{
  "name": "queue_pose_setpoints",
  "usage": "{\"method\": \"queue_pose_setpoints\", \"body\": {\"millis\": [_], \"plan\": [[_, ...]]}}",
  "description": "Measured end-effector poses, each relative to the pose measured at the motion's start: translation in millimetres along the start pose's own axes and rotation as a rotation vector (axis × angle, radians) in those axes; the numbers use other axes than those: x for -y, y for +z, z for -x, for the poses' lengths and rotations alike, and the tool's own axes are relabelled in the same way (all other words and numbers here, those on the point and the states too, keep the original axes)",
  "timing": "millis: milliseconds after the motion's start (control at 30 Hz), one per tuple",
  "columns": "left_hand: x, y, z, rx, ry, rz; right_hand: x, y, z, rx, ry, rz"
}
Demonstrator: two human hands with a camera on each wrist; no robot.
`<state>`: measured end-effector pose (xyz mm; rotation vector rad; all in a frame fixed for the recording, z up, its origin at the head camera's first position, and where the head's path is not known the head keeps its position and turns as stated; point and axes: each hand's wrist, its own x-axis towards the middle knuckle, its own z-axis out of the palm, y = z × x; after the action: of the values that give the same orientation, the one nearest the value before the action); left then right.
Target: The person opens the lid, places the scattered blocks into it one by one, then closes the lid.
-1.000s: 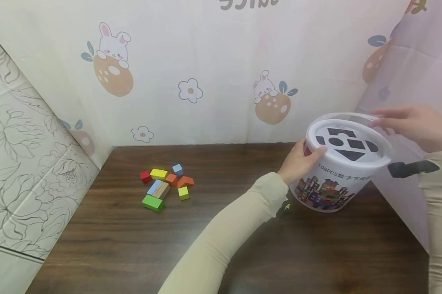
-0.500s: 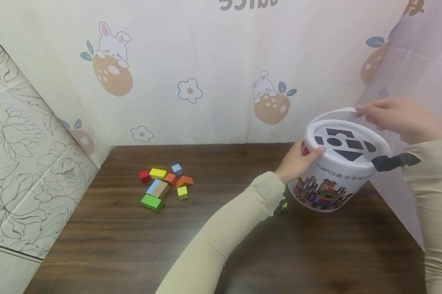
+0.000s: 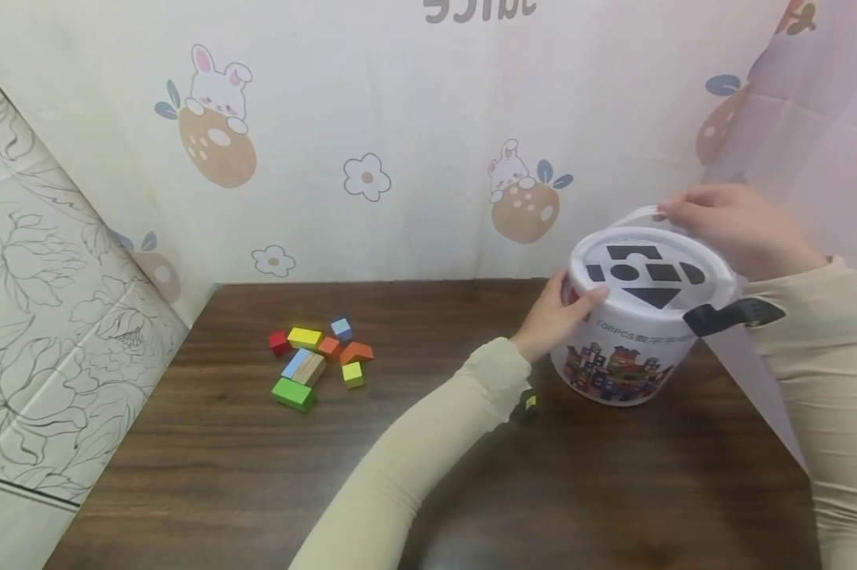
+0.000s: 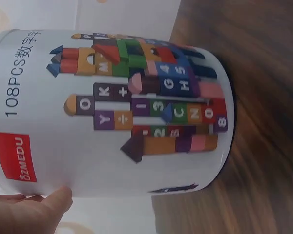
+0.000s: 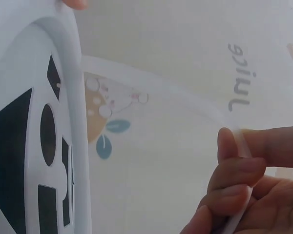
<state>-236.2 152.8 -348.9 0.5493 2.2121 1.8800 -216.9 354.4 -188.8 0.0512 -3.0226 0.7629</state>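
A white toy-block bucket (image 3: 623, 336) stands at the right of the table, a picture of stacked blocks on its side. Its lid (image 3: 649, 294) has dark shaped cut-outs. My left hand (image 3: 552, 318) holds the bucket's left side near the rim, and in the left wrist view the thumb (image 4: 58, 202) lies against the wall. Above the lid, my right hand (image 3: 745, 226) grips the raised white plastic handle (image 3: 635, 214). The right wrist view shows the fingers (image 5: 232, 195) curled round the handle strip (image 5: 156, 85).
Several coloured wooden blocks lie loosely grouped at the left of the dark wood table (image 3: 471, 491), among them a green block (image 3: 293, 394), a yellow cube (image 3: 353, 374) and a red cube (image 3: 279, 343). A printed curtain (image 3: 428, 95) hangs behind the table.
My right hand has moved left and slightly up, swinging the handle up over the lid. The bucket has shifted a little to the left with my left hand on it. The blocks lie as before.
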Motion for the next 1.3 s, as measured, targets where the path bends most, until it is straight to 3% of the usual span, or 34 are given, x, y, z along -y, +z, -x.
{"method": "queue_pose_setpoints", "body": {"millis": [233,567,800,967,1133,1300], "plan": [[9.0,-35.4,12.2,0.024,-0.038,-0.001,27.0,20.7,-2.4,0.019,-0.028,-0.178],[17.5,-91.9,47.5,-0.033,0.047,0.043,85.9,52.4,3.1,0.044,-0.083,-0.438],[19.7,-121.0,77.5,-0.051,0.109,0.078,117.5,70.9,15.8,0.069,-0.166,-0.474],[28.4,-136.8,100.4,-0.085,0.090,0.085,131.9,83.0,23.0,0.148,-0.215,-0.504],[38.8,-145.7,117.3,-0.111,0.099,0.096,143.6,94.5,23.5,0.191,-0.240,-0.485],[45.6,-150.1,124.8,-0.132,0.121,0.119,147.5,99.6,19.8,0.225,-0.274,-0.467]]}}
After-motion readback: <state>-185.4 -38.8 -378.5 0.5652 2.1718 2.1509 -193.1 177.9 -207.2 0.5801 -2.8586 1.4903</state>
